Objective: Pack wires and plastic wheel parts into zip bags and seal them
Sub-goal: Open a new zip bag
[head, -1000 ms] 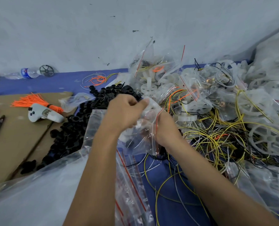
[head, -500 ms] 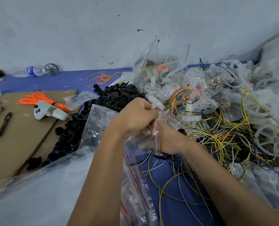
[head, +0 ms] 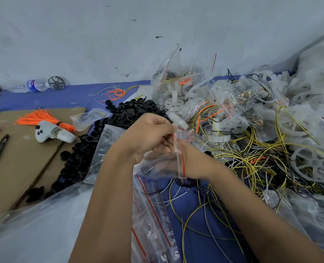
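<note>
Left hand: we see our left hand [head: 147, 135] with its fingers curled, pinching the top edge of the clear zip bag [head: 163, 162] at the red seal line.
Right hand: our right hand [head: 187, 158] sits behind the bag; it appears to grip the bag's right side, though the plastic blurs its fingers.
Zip bag: we hold it in front of us, between both hands, above the blue cloth [head: 187, 202]; a white plastic wheel part [head: 178, 121] pokes out at its top, touching our left fingers.
Loose wires: yellow, grey and black wires [head: 252, 162] lie tangled to the right of our hands and trail across the cloth below.
Wheel parts: white wheels [head: 316, 164] sit among the wires at the right.
Filled bags: a heap of packed bags [head: 195, 88] lies beyond our hands by the wall.
Black rings: a pile of black rings [head: 92, 141] runs along the left of the bag.
Cardboard: the cardboard sheet [head: 15, 168] holds an orange bundle [head: 41, 118], a white controller [head: 53, 132] and a pen [head: 0, 149].
</note>
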